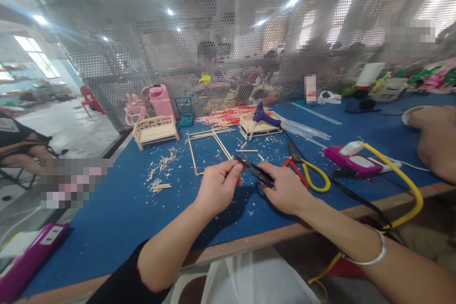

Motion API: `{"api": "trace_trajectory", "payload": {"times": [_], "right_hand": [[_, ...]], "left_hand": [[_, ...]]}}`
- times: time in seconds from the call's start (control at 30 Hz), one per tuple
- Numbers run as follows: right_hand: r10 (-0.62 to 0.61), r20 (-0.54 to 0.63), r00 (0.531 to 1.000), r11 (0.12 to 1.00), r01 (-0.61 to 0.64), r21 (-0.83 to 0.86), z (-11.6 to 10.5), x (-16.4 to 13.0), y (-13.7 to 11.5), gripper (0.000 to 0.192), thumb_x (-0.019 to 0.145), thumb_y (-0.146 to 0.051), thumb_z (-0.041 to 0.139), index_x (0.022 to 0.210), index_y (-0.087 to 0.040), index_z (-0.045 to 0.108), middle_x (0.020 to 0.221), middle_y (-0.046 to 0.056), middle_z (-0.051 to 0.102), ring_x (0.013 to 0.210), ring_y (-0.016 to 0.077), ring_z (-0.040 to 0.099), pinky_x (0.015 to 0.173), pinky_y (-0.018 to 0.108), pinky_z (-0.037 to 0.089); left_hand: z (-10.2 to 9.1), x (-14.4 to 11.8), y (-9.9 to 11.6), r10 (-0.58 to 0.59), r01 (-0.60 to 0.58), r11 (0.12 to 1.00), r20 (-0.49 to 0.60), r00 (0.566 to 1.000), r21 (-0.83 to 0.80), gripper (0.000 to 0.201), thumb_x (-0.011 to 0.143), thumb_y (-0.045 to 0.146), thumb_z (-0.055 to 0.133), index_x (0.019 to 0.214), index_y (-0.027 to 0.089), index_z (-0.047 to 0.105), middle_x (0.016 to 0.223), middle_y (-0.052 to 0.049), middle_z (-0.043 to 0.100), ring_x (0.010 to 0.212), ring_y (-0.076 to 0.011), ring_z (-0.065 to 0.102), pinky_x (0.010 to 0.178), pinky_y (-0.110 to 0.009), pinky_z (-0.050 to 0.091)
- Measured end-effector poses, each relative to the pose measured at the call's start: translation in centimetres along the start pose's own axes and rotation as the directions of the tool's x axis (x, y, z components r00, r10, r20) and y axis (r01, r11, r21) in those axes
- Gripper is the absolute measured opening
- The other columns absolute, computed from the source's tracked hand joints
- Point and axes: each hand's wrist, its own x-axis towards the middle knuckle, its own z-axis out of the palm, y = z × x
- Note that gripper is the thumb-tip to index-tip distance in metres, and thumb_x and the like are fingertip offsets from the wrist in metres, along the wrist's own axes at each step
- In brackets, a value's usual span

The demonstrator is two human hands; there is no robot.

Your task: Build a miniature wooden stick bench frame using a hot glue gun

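Note:
My right hand is wrapped round the dark blue handles of a pair of cutting pliers. The jaws point left, up to the fingertips of my left hand. Thumb and forefinger of that hand are pinched together; what lies between them is too small or hidden to name. Just beyond my hands, thin wooden sticks form a flat rectangular frame on the blue tabletop. Short stick offcuts and pale scraps are scattered to its left.
Behind stand a small wooden stick bench and a blue glue gun resting on another stick piece. Yellow-handled scissors, a purple power strip and a yellow cable lie right. Another person's arm is at far right.

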Motion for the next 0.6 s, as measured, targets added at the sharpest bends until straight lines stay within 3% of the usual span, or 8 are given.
{"api": "trace_trajectory", "payload": {"times": [0.2,0.37,0.43,0.5,0.6], "right_hand": [[0.028,0.061,0.998,0.999,-0.027,-0.025,-0.4,0.4,0.2,0.027,0.068,-0.019,0.045,0.089,-0.019,0.063,0.076,0.008,0.069,0.074,0.0254,0.064,0.064,0.031,0.043],[-0.047,0.172,0.984,0.991,0.023,0.135,-1.9,0.7,-0.1,0.021,0.069,-0.018,0.042,0.078,-0.020,0.061,0.074,0.004,0.068,0.069,0.0196,0.061,0.064,0.028,0.042],[-0.044,0.190,0.981,0.993,0.021,0.120,-2.2,0.9,-0.2,0.019,0.068,-0.018,0.043,0.075,-0.020,0.060,0.071,0.003,0.067,0.067,0.0187,0.059,0.063,0.027,0.041],[0.014,0.156,0.988,0.999,-0.018,0.027,-2.1,1.0,-0.1,0.019,0.067,-0.019,0.045,0.077,-0.021,0.060,0.070,0.003,0.066,0.066,0.0200,0.060,0.062,0.028,0.040],[0.055,-0.018,0.998,0.991,-0.057,-0.123,-1.4,1.3,0.1,0.028,0.064,-0.018,0.048,0.089,-0.019,0.061,0.080,0.007,0.067,0.076,0.0245,0.061,0.066,0.030,0.042]], "left_hand": [[0.3,0.2,-0.5,-0.091,0.092,0.991,0.014,0.996,-0.102,0.034,0.087,0.036,0.044,0.063,0.017,0.059,0.053,0.003,0.054,0.050,-0.0096,0.044,0.054,-0.022,0.036],[0.2,0.3,-0.3,-0.123,0.129,0.973,0.044,0.991,-0.192,0.031,0.087,0.039,0.045,0.071,0.017,0.061,0.053,0.004,0.053,0.044,-0.0077,0.037,0.047,-0.022,0.031],[0.3,0.4,-0.4,-0.149,0.160,0.956,0.064,0.987,-0.245,0.031,0.086,0.040,0.045,0.073,0.017,0.060,0.052,0.004,0.052,0.042,-0.0069,0.035,0.045,-0.022,0.029],[0.4,0.6,-0.5,-0.175,0.190,0.933,0.078,0.982,-0.304,0.031,0.085,0.043,0.047,0.075,0.017,0.061,0.053,0.004,0.052,0.041,-0.0063,0.034,0.043,-0.021,0.028],[0.6,0.8,-0.7,-0.213,0.230,0.890,0.088,0.973,-0.393,0.033,0.081,0.047,0.052,0.075,0.016,0.060,0.054,0.004,0.052,0.041,-0.0054,0.034,0.041,-0.020,0.025]]}}
